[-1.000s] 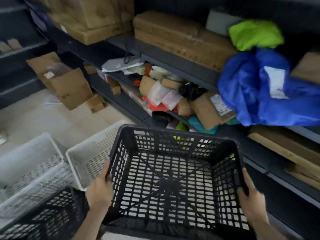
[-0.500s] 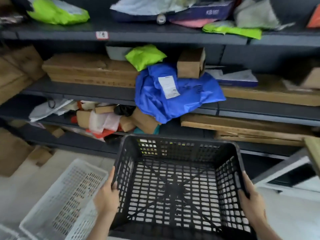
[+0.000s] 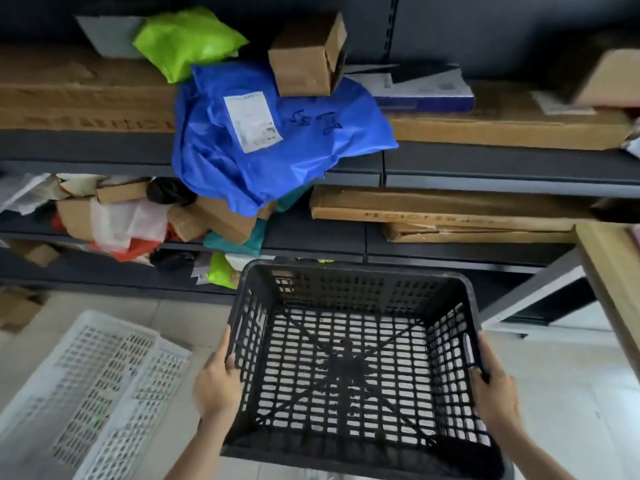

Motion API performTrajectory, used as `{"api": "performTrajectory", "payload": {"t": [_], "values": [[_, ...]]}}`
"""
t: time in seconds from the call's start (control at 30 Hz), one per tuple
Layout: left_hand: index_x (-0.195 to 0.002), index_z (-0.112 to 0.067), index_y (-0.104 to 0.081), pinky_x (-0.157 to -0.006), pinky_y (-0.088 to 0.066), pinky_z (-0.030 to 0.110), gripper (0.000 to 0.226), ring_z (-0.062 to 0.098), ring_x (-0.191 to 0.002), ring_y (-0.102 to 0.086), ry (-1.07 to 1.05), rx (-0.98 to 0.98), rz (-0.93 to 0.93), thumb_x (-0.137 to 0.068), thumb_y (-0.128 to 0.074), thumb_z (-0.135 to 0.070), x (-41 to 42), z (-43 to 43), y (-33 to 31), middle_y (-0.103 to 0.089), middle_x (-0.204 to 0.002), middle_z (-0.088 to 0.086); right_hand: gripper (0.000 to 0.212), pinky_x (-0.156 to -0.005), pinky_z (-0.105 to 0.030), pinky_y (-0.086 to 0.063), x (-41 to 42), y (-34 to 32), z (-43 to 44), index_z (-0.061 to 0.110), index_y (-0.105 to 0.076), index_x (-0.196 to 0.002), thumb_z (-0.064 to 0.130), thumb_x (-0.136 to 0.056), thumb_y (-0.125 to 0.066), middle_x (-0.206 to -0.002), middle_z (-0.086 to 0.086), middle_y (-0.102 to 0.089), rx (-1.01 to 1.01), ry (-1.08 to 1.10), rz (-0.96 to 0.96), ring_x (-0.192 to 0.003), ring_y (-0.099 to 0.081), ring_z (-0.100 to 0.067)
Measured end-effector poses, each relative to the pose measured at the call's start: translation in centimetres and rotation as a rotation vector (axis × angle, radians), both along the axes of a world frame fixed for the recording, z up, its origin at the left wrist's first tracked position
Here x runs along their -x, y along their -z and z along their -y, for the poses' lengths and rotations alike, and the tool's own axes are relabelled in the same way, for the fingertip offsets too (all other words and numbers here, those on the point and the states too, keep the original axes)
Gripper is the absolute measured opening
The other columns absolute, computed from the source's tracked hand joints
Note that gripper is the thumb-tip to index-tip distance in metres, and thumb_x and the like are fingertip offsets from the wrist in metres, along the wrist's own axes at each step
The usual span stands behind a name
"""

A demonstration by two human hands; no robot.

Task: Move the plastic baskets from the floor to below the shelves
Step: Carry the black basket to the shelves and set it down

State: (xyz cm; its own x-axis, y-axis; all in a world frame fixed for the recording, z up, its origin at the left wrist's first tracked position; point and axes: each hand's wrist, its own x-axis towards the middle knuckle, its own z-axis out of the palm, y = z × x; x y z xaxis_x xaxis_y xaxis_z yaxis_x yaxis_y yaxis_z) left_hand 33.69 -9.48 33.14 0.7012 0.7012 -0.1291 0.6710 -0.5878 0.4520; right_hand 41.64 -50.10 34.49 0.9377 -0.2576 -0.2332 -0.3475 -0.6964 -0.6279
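Shelves (image 3: 450,157) nearer now; two hands, left (image 3: 216,386), right (image 3: 495,393), gripping one black basket (image 3: 346,368); apparently two white baskets (image 3: 93,393) left.

Basket (image 3: 349,368) between hands, before shelves (image 3: 485,161)

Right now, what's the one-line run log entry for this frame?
phase: carrying | left hand: gripping black basket left rim | right hand: gripping right rim | basket: empty, facing shelves | white basket: on floor
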Motion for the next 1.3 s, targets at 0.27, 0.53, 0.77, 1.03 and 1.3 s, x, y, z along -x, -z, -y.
{"api": "performTrajectory", "payload": {"t": [0.27, 0.53, 0.77, 1.03, 1.3], "values": [[-0.133, -0.019, -0.051, -0.047, -0.038, 0.032, 0.056, 0.023, -0.048, -0.044, 0.012, -0.042, 0.064, -0.082, -0.061, 0.003, -2.3, -0.1, 12.8, -0.066, -0.063, 0.023, 0.071, -0.041, -0.031, -0.046, -2.4, 14.2, -0.5, 0.049, -0.026, -0.14, 0.003, -0.089, -0.046, -0.064, -0.015, -0.066, -0.004, -0.036, -0.04, -0.043, -0.053, -0.024], [-0.135, -0.023, -0.05, -0.052, -0.041, 0.036, 0.058, 0.039, -0.056, -0.058, 0.008, -0.036, 0.07, -0.083, -0.057, 0.003, -4.2, -1.6, 28.0, -0.067, -0.068, 0.024, 0.06, -0.035, -0.015, -0.039, -4.2, 28.8, -2.3, 0.024, -0.035, -0.143, -0.004, -0.091, -0.043, -0.065, -0.016, -0.063, -0.026, -0.04, 0.021, -0.042, -0.049, -0.022], [-0.139, -0.027, -0.043, -0.056, -0.039, 0.033, 0.061, 0.03, -0.06, -0.053, 0.045, -0.034, 0.069, -0.086, -0.05, 0.001, -4.9, -2.3, 35.8, -0.066, -0.076, 0.017, 0.09, -0.039, -0.033, -0.037, -4.6, 38.2, -2.5, 0.088, -0.01, -0.103, 0.005, -0.09, -0.044, -0.062, -0.025, -0.062, -0.005, -0.018, 0.05, -0.043, -0.049, -0.028], [-0.139, -0.034, -0.04, -0.057, -0.043, 0.032, 0.053, 0.033, -0.076, -0.061, 0.015, -0.031, -0.132, -0.089, -0.05, -0.016, -5.1, -2.3, 35.0, -0.064, -0.092, 0.012, 0.069, -0.061, -0.042, -0.052, -6.2, 37.4, -3.1, 0.051, -0.016, -0.138, 0.008, -0.089, -0.039, -0.081, -0.011, -0.064, 0.101, -0.138, -0.147, -0.064, -0.06, -0.031], [-0.124, -0.019, -0.061, -0.072, -0.053, 0.04, 0.049, 0.034, -0.096, -0.058, 0.293, -0.331, -0.195, -0.075, -0.063, -0.015, -11.0, -1.3, 20.4, -0.062, -0.116, 0.011, 0.064, -0.096, -0.045, -0.042, -8.9, 24.2, -5.5, 0.032, -0.019, -0.145, 0.021, -0.089, -0.047, -0.135, -0.002, -0.045, 0.561, -0.423, -0.267, -0.117, -0.05, -0.027]]}}
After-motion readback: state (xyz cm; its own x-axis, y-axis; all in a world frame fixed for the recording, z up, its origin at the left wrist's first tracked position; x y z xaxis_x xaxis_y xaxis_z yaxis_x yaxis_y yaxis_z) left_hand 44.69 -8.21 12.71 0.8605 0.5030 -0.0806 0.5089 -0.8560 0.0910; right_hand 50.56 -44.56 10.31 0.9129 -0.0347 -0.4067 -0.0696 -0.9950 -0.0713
